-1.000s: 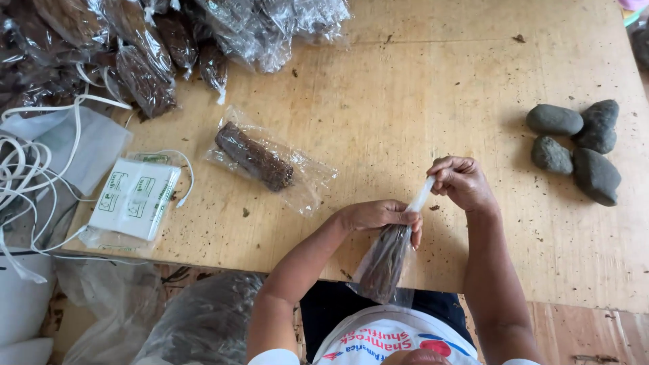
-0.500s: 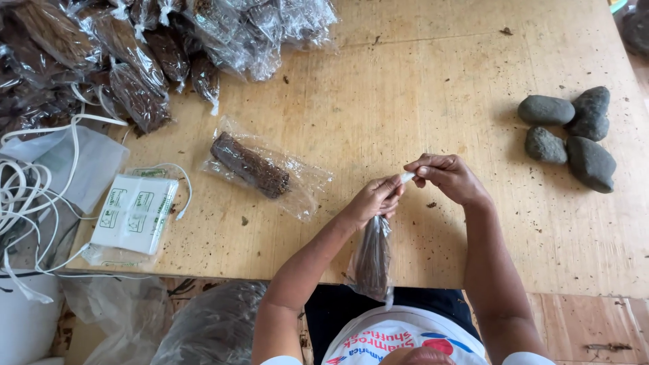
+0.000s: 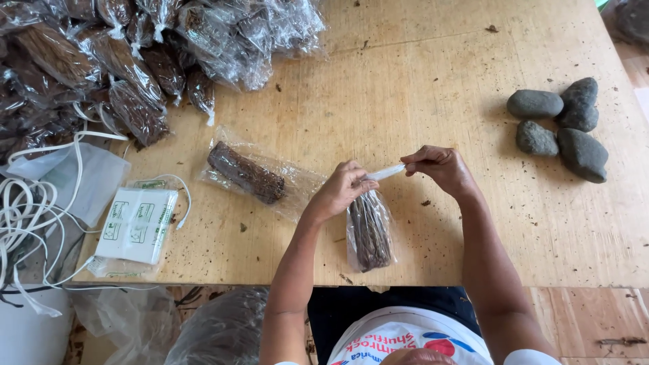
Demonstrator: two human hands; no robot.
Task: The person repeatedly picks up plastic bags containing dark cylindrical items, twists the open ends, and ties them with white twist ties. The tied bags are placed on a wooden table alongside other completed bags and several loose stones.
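A clear plastic bag of dark brown sticks hangs from my hands over the near edge of the wooden table. My left hand pinches the bag's neck just above the sticks. My right hand grips the twisted top of the bag and holds it stretched out to the right. A second bag with a dark bundle lies flat on the table to the left of my left hand.
A heap of filled clear bags covers the far left of the table. Several grey stones sit at the right. A white packet and white cords lie at the near left. Plastic bags sit below the table edge.
The bag has been lifted from below the table edge onto the table. My hands moved away from my body and the bag's top is now pulled out taut between them.
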